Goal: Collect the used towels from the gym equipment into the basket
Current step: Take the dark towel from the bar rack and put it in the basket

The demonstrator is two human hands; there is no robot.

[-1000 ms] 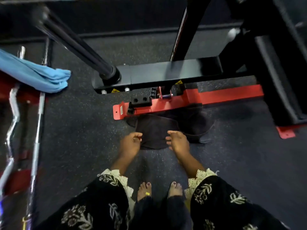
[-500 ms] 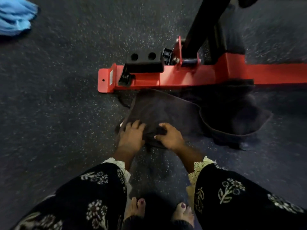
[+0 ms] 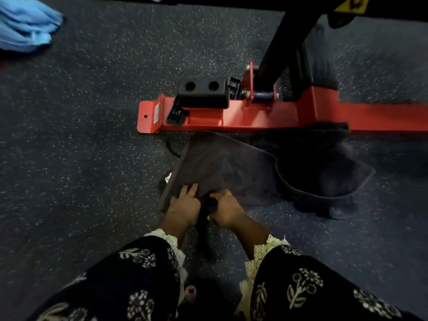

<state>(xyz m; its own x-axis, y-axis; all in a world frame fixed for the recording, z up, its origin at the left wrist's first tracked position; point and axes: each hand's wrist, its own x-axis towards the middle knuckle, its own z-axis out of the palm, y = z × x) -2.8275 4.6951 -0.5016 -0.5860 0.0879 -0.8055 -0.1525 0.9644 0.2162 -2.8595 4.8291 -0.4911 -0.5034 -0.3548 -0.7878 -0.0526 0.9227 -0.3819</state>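
Note:
A dark brown towel [image 3: 231,167] lies crumpled on the speckled gym floor, just in front of the red base bar of a machine [image 3: 254,117]. Its right part falls in shadow under the frame. My left hand [image 3: 184,206] and my right hand [image 3: 225,208] are side by side at the towel's near edge. Both pinch a bunched fold of it, which hangs down between my wrists. A blue towel [image 3: 25,26] lies at the top left corner, blurred. No basket is in view.
A black upright post [image 3: 284,42] rises from the red bar, beside a black rubber block with two holes [image 3: 203,91]. Dark speckled flooring [image 3: 81,147] spreads to the left and right. My patterned sleeves and a toe fill the bottom of the view.
My hands went from hovering open above the towel's near edge to gripping it and gathering the fabric toward me. The view has dropped closer to the floor.

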